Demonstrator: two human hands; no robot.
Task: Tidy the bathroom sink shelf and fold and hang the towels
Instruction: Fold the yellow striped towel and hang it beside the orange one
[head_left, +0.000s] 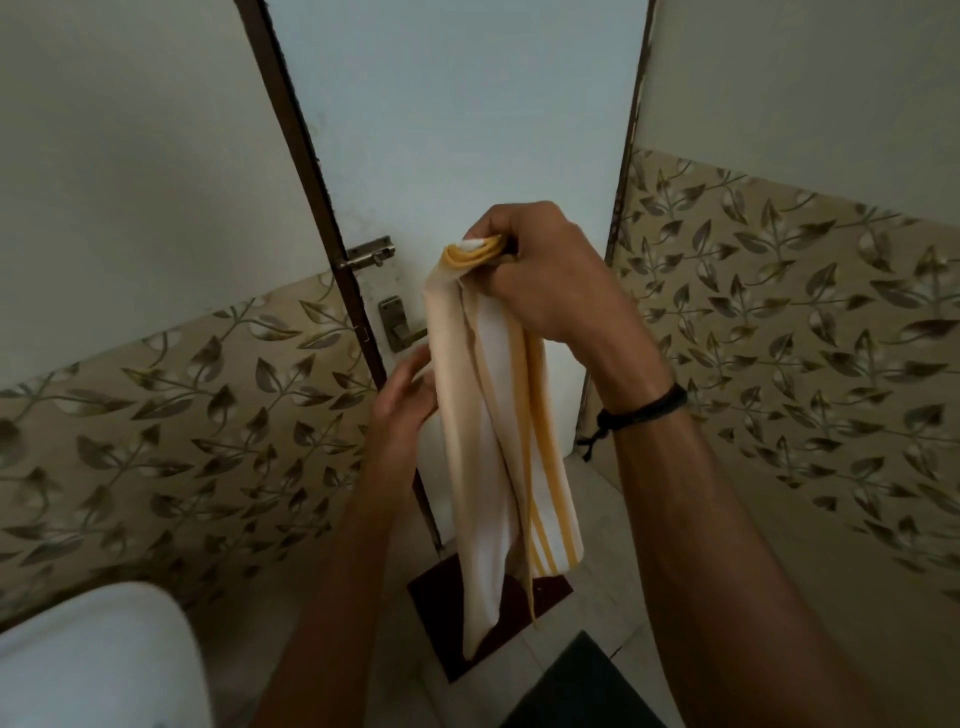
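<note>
Dangling soft yellow-striped folded towel

My feed is dim and flat, with a grey-green cast. The brightest patch is the upper door, pale and evenly lit; the source may sit above and behind the camera, but I can't confirm that. Shadows are soft. The towel shows its tone without clipping, while the right forearm reads dark. Motion blur smears the left hand, and the leaf-patterned tiles soften toward the right edge. Wide-angle distortion bows the door frame.
</note>
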